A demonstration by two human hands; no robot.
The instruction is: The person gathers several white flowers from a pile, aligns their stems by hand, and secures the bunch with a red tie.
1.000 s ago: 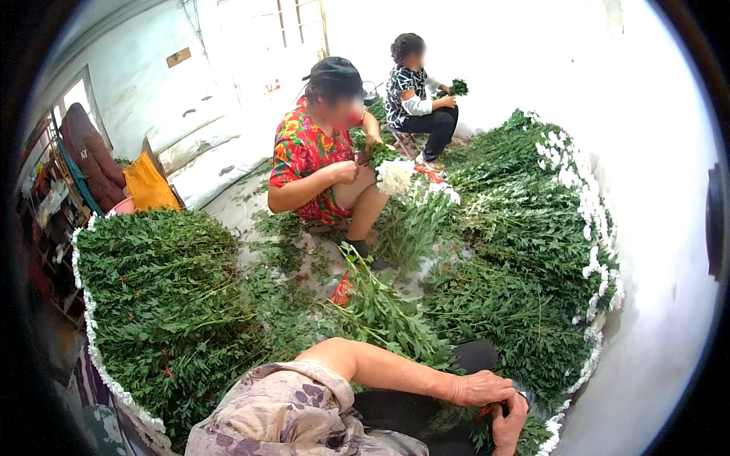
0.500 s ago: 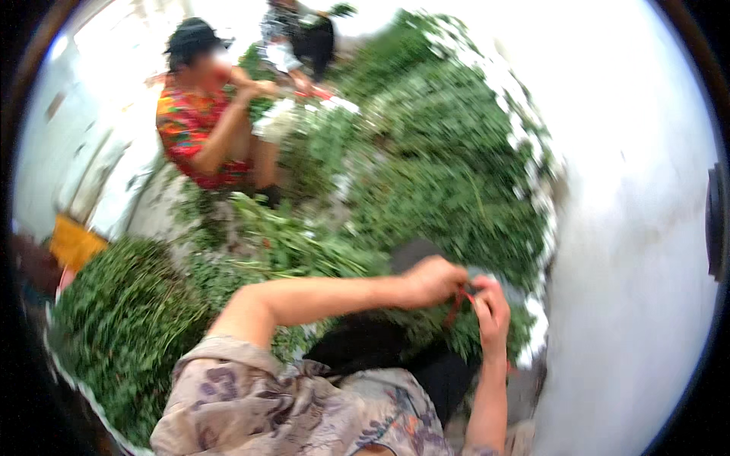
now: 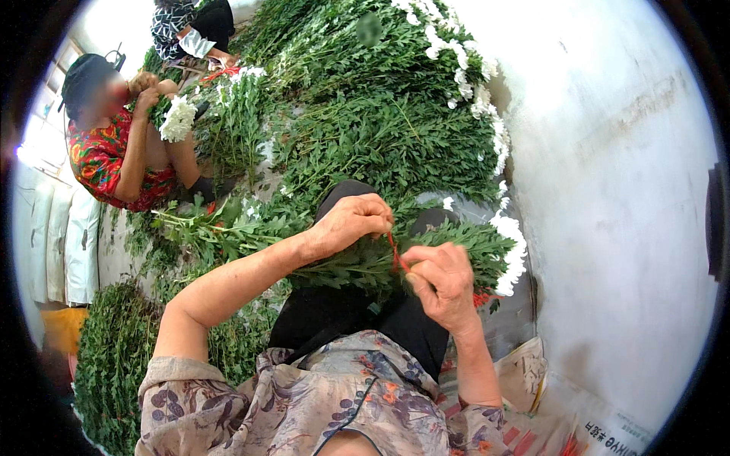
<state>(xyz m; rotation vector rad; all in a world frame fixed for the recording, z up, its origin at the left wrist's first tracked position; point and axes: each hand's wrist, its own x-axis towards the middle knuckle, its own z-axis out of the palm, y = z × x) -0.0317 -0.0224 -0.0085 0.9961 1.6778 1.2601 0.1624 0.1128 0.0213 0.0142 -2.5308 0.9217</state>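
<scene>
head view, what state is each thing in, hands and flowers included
left hand: closed, fingertips pinching the red tie
right hand: closed, pinching the red tie lower down
red tie: stretched between both hands; whether knotted, cannot tell
flower bunch: lying on its side beneath the hands
white blooms: open, at the bunch's right end
flower pile: laid flat, blooms toward the right
co-worker's white flowers: open, held up

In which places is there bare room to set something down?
One grey patch lies between the right forearm, the white flowers and the wall. At far left, a narrow floor strip lies between white rolls and leaves. Crowded: the lap, under leafy stems.
</scene>
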